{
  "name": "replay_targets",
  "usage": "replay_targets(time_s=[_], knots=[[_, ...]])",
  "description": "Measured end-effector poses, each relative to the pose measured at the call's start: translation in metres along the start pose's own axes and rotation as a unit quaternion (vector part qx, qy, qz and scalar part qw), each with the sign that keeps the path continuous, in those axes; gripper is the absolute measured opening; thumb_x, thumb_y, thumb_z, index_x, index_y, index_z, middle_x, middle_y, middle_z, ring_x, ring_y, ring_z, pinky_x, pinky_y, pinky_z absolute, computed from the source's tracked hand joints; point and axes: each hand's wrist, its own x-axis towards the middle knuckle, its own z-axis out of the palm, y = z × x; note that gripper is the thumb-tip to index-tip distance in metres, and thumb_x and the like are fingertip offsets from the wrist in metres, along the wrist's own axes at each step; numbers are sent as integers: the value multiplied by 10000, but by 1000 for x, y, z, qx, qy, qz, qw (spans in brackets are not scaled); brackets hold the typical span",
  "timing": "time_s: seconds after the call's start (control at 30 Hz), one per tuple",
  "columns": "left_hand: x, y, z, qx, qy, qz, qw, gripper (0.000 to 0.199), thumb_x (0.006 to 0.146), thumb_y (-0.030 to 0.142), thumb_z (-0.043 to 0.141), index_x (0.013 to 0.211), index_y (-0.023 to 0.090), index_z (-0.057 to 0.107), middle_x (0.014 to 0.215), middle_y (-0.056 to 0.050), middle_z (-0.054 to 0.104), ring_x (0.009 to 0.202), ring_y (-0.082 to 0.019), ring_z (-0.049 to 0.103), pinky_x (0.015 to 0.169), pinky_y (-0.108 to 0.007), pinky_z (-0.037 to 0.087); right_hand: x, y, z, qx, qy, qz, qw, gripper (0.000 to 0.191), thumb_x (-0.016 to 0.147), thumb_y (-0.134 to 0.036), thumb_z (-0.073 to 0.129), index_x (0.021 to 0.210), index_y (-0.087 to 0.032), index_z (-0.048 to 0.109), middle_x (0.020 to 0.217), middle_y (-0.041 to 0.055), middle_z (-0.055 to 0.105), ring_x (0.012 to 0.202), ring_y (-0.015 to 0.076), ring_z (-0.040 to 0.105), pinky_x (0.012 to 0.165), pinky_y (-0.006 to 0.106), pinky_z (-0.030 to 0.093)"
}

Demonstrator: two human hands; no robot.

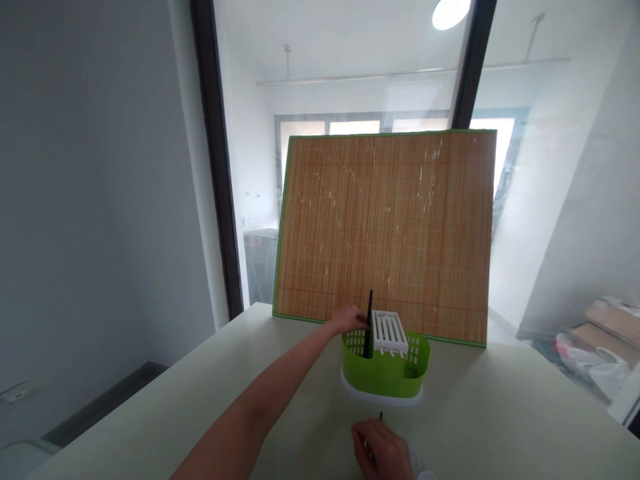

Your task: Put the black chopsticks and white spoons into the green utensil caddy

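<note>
A green basket point(383, 373) with lattice sides stands on a white oval base point(383, 399). Over its middle sits a white slotted rack point(390, 331) with small hooks along its front edge. My left hand point(351, 320) reaches to the basket's left section, its fingers closed on a long, slim black item point(369, 333) that stands nearly upright there; its exact kind is unclear. Nearer to me, my right hand point(384, 450) is low over the table with curled fingers. A short dark tip point(381, 416) shows just beyond it; whether the hand holds this is hidden.
The pale table point(280, 427) carries everything. Behind the basket leans a large bamboo mat point(387, 233) with green edging, before a glass partition. Partly hidden white round things point(426, 475) lie by my right hand. Boxes and plastic bags point(595, 357) are off to the right.
</note>
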Motion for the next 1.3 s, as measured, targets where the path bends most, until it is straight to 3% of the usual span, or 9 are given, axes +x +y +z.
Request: replay_targets(time_s=[0.17, 0.3, 0.43, 0.53, 0.63, 0.73, 0.83, 0.97, 1.3], knots=[[-15, 2, -15, -14, 34, -20, 999, 375, 717, 456, 651, 1032, 253, 671, 1019, -9, 694, 882, -188, 624, 695, -252, 444, 1, -1, -3, -3, -17, 5, 1000, 223, 941, -263, 402, 853, -219, 603, 669, 6, 593, 550, 142, 569, 519, 223, 412], [-60, 8, -11, -21, 127, -50, 990, 362, 856, 418, 461, 1115, 204, 597, 1116, -39, 644, 917, -160, 589, 772, -258, 421, 0, 1, -6, 18, -9, 20, 1000, 219, 940, -275, 408, 891, -217, 612, 690, 11, 610, 555, 143, 575, 544, 229, 431], [-129, 18, 31, -55, 182, -104, 976, 249, 865, 341, 415, 922, 205, 616, 861, 5, 675, 739, -120, 580, 671, -223, 398, -1, 6, -9, 62, 22, 81, 994, 224, 934, -337, 438, 914, -216, 625, 727, 16, 643, 563, 142, 590, 551, 220, 459], [-176, 28, 74, -69, 105, -132, 983, 183, 813, 335, 482, 853, 227, 625, 751, 34, 670, 685, -115, 584, 610, -212, 373, -2, 9, -12, 84, 45, 115, 989, 229, 931, -356, 457, 936, -211, 634, 743, 20, 661, 587, 147, 611, 570, 215, 477], [-204, 40, 105, -60, 10, -152, 987, 203, 742, 401, 572, 868, 255, 635, 752, 42, 682, 721, -145, 606, 656, -236, 399, -2, 11, -14, 84, 46, 108, 989, 222, 924, -354, 475, 935, -205, 639, 752, 26, 668, 596, 149, 622, 573, 210, 487], [-213, 50, 119, -32, -68, -170, 983, 343, 654, 469, 653, 929, 266, 635, 839, 9, 689, 832, -212, 620, 729, -292, 439, -2, 12, -15, 73, 36, 100, 992, 226, 923, -356, 475, 931, -204, 643, 747, 27, 669, 592, 150, 623, 562, 208, 491], [-212, 57, 120, 0, -113, -190, 975, 320, 692, 457, 621, 935, 250, 648, 961, -47, 673, 938, -267, 608, 785, -353, 459, -3, 12, -14, 61, 34, 94, 993, 242, 927, -362, 465, 923, -202, 647, 749, 35, 674, 593, 156, 627, 562, 214, 498], [-211, 62, 113, 8, -129, -210, 969, 272, 705, 336, 587, 955, 247, 649, 1010, -57, 659, 982, -270, 604, 836, -373, 468, -2, 11, -12, 56, 41, 83, 994, 250, 924, -368, 468, 913, -200, 653, 759, 45, 681, 605, 162, 636, 577, 217, 504], [-219, 53, 100, 136, -116, -255, 950, 426, 704, 12, 401, 1048, 107, 634, 1054, -156, 645, 981, -290, 618, 829, -403, 493, 5, -4, -11, 63, 68, 82, 992, 332, 941, -417, 417, 861, -204, 658, 716, 40, 665, 549, 147, 604, 538, 213, 487]])
